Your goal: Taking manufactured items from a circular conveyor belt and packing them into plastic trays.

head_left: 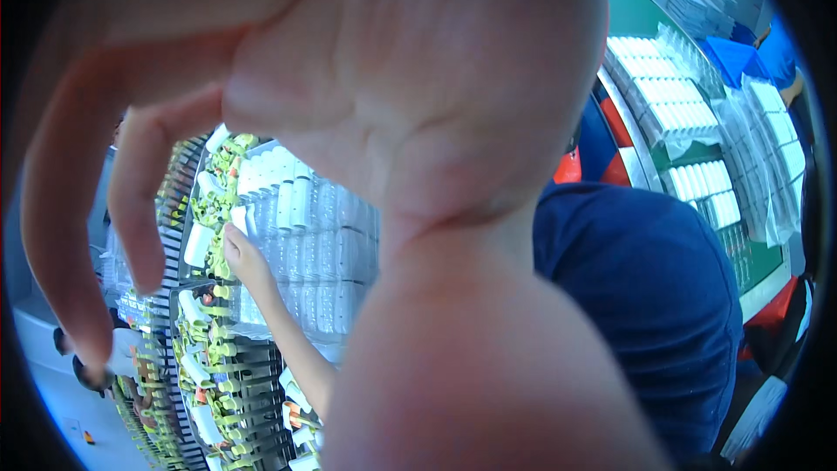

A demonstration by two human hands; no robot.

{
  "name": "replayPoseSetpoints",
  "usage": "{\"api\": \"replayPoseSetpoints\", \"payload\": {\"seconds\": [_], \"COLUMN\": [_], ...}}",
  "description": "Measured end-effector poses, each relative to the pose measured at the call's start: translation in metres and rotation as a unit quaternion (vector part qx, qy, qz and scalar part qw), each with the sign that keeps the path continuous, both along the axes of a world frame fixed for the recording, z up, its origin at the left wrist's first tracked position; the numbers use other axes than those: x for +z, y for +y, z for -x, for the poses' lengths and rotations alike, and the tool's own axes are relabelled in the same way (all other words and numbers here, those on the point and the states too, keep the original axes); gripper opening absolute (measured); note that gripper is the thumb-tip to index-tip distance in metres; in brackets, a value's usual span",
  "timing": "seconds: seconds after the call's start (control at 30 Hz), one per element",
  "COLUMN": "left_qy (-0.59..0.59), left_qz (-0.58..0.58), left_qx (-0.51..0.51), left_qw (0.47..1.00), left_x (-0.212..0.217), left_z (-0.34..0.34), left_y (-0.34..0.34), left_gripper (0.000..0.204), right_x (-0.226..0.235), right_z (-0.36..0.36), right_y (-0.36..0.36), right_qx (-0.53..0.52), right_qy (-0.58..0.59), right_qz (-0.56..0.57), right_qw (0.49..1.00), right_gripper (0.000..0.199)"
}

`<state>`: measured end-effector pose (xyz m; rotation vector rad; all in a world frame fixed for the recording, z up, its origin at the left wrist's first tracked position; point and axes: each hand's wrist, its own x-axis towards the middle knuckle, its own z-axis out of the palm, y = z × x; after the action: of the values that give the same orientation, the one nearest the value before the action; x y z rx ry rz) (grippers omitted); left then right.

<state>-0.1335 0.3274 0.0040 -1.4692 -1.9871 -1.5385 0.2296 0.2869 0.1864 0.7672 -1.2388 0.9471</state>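
Nearest the lens, the right hand [410, 78] is filling the upper and middle frame, palm turned to the camera. Its fingers [61, 235] are curling down the left side and its grip is loose and wide, holding nothing. Lower left of it, what looks like the left hand [242, 255] is reaching to a white tube [239, 218] on the rack of yellow-green holders [218, 366]. Whether that grip is closing on the tube I cannot tell. Just right of it a block of clear bottles [331, 253] is standing.

The tube handling seems to be resting on the left hand alone. Any two-handed move would call for the right hand to be coming down out of the view first.

Farther off, at right, a person in dark blue [654, 314] is working by a green bench [645, 9] carrying white trays [671, 96].
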Motion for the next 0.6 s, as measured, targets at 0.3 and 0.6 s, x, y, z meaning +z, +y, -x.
{"api": "replayPoseSetpoints", "payload": {"seconds": [0.3, 0.6], "left_qy": [-0.054, -0.114], "left_qz": [-0.018, 0.059], "left_qx": [0.024, -0.072], "left_qw": [0.998, 0.989], "left_x": [-0.01, -0.011], "left_z": [0.062, -0.001], "left_y": [-0.034, -0.01], "left_gripper": [0.021, 0.034], "right_x": [0.01, -0.022], "right_z": [0.007, -0.009], "right_y": [0.014, -0.046], "right_qx": [0.082, 0.042], "right_qy": [0.002, 0.016], "right_qz": [0.01, 0.106], "right_qw": [0.997, 0.993], "right_gripper": [0.071, 0.072]}}
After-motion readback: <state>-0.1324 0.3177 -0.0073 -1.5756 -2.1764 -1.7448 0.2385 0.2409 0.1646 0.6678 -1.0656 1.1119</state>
